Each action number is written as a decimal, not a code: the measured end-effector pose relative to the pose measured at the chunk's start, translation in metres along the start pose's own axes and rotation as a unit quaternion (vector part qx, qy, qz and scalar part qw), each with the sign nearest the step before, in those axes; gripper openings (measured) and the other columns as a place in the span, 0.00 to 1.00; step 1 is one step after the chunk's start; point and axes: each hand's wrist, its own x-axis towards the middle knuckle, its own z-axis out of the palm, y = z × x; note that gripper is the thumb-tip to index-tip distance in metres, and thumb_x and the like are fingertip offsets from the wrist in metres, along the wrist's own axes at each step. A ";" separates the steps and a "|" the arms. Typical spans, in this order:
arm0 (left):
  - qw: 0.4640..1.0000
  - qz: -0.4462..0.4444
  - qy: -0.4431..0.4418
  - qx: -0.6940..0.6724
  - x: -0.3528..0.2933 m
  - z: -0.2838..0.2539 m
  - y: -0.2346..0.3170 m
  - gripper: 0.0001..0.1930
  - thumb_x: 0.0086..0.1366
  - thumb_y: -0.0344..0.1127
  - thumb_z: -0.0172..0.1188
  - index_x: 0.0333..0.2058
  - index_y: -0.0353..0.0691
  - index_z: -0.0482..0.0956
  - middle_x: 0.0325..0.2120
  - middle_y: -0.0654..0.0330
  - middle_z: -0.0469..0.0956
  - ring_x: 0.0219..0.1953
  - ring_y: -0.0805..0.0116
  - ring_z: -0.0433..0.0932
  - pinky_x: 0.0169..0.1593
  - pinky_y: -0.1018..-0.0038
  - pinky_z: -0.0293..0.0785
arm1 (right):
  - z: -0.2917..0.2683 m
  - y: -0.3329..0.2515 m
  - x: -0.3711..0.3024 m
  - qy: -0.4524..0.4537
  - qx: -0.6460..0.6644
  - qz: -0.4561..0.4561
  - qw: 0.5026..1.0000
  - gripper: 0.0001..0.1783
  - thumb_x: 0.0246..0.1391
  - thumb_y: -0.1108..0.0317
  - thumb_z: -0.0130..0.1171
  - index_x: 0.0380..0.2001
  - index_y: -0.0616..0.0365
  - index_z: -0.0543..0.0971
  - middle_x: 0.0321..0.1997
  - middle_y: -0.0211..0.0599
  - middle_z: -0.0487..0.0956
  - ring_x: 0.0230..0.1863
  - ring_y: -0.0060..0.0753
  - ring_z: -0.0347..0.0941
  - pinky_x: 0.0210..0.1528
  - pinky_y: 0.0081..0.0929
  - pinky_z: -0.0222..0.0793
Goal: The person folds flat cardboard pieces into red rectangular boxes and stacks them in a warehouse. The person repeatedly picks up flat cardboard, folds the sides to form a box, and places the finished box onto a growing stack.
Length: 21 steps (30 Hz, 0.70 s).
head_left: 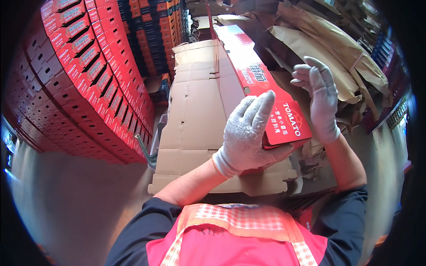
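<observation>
A long red cardboard box [249, 66] with white printing stretches away from me, its near end folded into a red face. My left hand [248, 131], in a whitish work glove, holds the near left corner. Its fingers lie straight and close together along the box's side, and the thumb crosses low at the near face. To the right of the box, my gloved right hand [320, 95] is raised with nothing in it. Its fingers point up and partly bend toward the box, clear of it. The box's inside is mostly hidden.
Flat brown cardboard sheets [191, 133] lie beneath the box. Tall stacks of red boxes [84, 66] stand at left, with dark-and-orange boxes [148, 40] behind. Brown paper wrapping [324, 57] heaps at the far right. A pale plastic crate [159, 133] sits left of the sheets.
</observation>
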 end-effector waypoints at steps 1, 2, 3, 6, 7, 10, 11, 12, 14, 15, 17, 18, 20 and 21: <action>0.999 -0.005 0.038 -0.018 -0.001 0.006 -0.002 0.58 0.43 0.51 0.78 0.67 0.28 0.57 0.52 0.40 0.73 0.50 0.39 0.75 0.55 0.53 0.72 | 0.012 -0.025 0.002 -0.103 -0.085 -0.054 0.990 0.17 0.69 0.65 0.50 0.55 0.64 0.71 0.40 0.32 0.79 0.40 0.20 0.74 0.47 0.23 0.72; 0.999 -0.012 0.040 -0.027 -0.003 0.011 -0.003 0.65 0.43 0.54 0.79 0.70 0.30 0.45 0.57 0.36 0.69 0.52 0.39 0.75 0.55 0.54 0.73 | 0.023 -0.044 0.000 -0.203 -0.142 0.016 0.969 0.19 0.66 0.68 0.53 0.57 0.64 0.70 0.40 0.33 0.78 0.41 0.21 0.74 0.48 0.24 0.71; 0.997 -0.029 0.053 -0.038 -0.004 0.016 -0.004 0.66 0.42 0.54 0.79 0.71 0.32 0.44 0.60 0.35 0.64 0.52 0.37 0.75 0.55 0.54 0.73 | 0.033 -0.057 0.001 -0.220 -0.144 0.114 0.958 0.24 0.59 0.66 0.61 0.56 0.62 0.71 0.39 0.34 0.78 0.39 0.22 0.73 0.47 0.25 0.72; 0.986 -0.057 0.101 -0.119 -0.012 0.026 -0.002 0.73 0.38 0.54 0.81 0.73 0.43 0.34 0.70 0.33 0.43 0.58 0.35 0.70 0.57 0.53 0.71 | 0.050 -0.069 0.010 -0.296 -0.363 0.070 0.881 0.28 0.41 0.51 0.72 0.41 0.59 0.79 0.32 0.43 0.79 0.34 0.41 0.77 0.42 0.32 0.73; 0.986 -0.084 0.100 -0.103 -0.015 0.027 -0.001 0.74 0.38 0.55 0.80 0.73 0.43 0.33 0.70 0.32 0.41 0.60 0.35 0.68 0.58 0.52 0.70 | 0.051 -0.068 0.016 -0.326 -0.328 0.125 0.878 0.23 0.41 0.52 0.71 0.34 0.58 0.79 0.30 0.42 0.78 0.32 0.40 0.77 0.38 0.32 0.72; 0.977 -0.181 0.086 -0.074 -0.026 0.027 0.003 0.76 0.37 0.60 0.79 0.72 0.40 0.30 0.70 0.34 0.36 0.68 0.35 0.55 0.65 0.49 0.59 | 0.057 -0.060 0.035 -0.385 -0.267 0.253 0.847 0.19 0.42 0.56 0.68 0.27 0.59 0.75 0.27 0.42 0.77 0.31 0.39 0.76 0.34 0.33 0.70; 0.968 -0.212 0.061 -0.121 -0.029 0.026 0.005 0.77 0.37 0.55 0.81 0.71 0.38 0.27 0.70 0.36 0.38 0.67 0.39 0.57 0.66 0.52 0.60 | 0.061 -0.057 0.038 -0.395 -0.246 0.279 0.840 0.17 0.43 0.58 0.67 0.26 0.59 0.74 0.27 0.42 0.77 0.30 0.40 0.75 0.34 0.34 0.70; 0.952 -0.251 0.037 -0.173 -0.030 0.026 0.008 0.78 0.37 0.50 0.82 0.70 0.37 0.24 0.69 0.38 0.41 0.66 0.43 0.60 0.66 0.55 0.60 | 0.066 -0.055 0.040 -0.404 -0.225 0.306 0.832 0.15 0.44 0.60 0.65 0.25 0.59 0.73 0.26 0.42 0.76 0.29 0.42 0.75 0.34 0.35 0.70; 0.937 -0.302 0.007 -0.175 -0.033 0.025 0.011 0.70 0.40 0.43 0.82 0.70 0.37 0.34 0.66 0.45 0.52 0.64 0.53 0.64 0.65 0.61 0.63 | 0.084 -0.049 0.036 -0.409 -0.289 0.103 0.859 0.11 0.46 0.64 0.62 0.26 0.59 0.72 0.26 0.43 0.75 0.29 0.45 0.74 0.34 0.37 0.70; 0.921 -0.332 -0.011 -0.202 -0.033 0.025 0.012 0.66 0.41 0.40 0.82 0.70 0.38 0.40 0.64 0.49 0.58 0.63 0.59 0.66 0.65 0.65 0.64 | 0.093 -0.046 0.031 -0.400 -0.329 0.018 0.855 0.09 0.47 0.66 0.60 0.26 0.59 0.72 0.25 0.44 0.75 0.29 0.47 0.74 0.34 0.38 0.70; 0.899 -0.328 -0.033 -0.287 -0.035 0.023 0.013 0.56 0.42 0.39 0.81 0.65 0.38 0.53 0.60 0.54 0.65 0.61 0.63 0.68 0.63 0.66 0.66 | 0.117 -0.035 0.025 -0.429 -0.293 -0.132 0.844 0.07 0.48 0.69 0.59 0.30 0.59 0.73 0.27 0.44 0.76 0.31 0.52 0.74 0.36 0.41 0.72; 0.887 -0.326 -0.053 -0.322 -0.038 0.021 0.012 0.50 0.42 0.38 0.81 0.62 0.38 0.60 0.58 0.56 0.69 0.59 0.65 0.70 0.61 0.66 0.67 | 0.128 -0.031 0.021 -0.447 -0.271 -0.173 0.835 0.09 0.49 0.68 0.60 0.33 0.58 0.74 0.28 0.43 0.76 0.31 0.49 0.75 0.36 0.39 0.72; 0.893 -0.329 -0.042 -0.304 -0.046 0.016 0.010 0.51 0.42 0.37 0.80 0.63 0.38 0.58 0.59 0.54 0.67 0.60 0.64 0.69 0.61 0.65 0.67 | 0.144 -0.025 0.023 -0.444 -0.208 -0.199 0.848 0.12 0.51 0.65 0.63 0.37 0.57 0.75 0.29 0.40 0.77 0.31 0.43 0.76 0.36 0.36 0.73; 0.906 -0.306 -0.018 -0.292 -0.050 0.014 0.008 0.51 0.43 0.37 0.79 0.64 0.38 0.57 0.60 0.53 0.66 0.60 0.63 0.68 0.61 0.65 0.67 | 0.149 -0.023 0.029 -0.425 -0.167 -0.181 0.871 0.14 0.52 0.64 0.64 0.40 0.56 0.76 0.29 0.39 0.77 0.30 0.39 0.76 0.36 0.34 0.74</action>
